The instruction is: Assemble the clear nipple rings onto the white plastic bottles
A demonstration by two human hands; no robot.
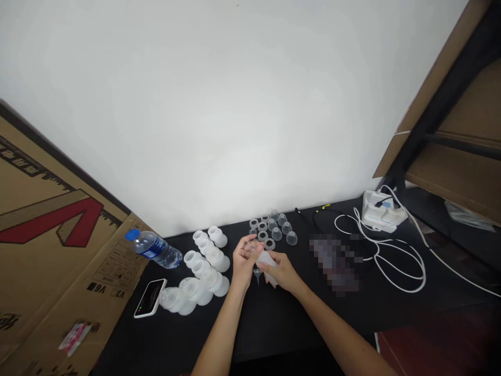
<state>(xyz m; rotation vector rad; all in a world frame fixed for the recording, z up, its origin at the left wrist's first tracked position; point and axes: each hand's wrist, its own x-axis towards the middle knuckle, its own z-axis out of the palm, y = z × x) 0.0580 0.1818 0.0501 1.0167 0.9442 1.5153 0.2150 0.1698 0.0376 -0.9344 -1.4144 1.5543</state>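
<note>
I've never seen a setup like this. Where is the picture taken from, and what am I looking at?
No machine here: these are a person's own bare hands, seen by a camera worn on the head, looking forward and down. The right hand holds what looks like a white bottle. The left hand is close by its upper end; whether it pinches something small is hard to tell. On the black table, similar bottles form rows at left, near a phone and a water bottle. Beyond the hands are clear rings and domes; at right, white cables.
</note>
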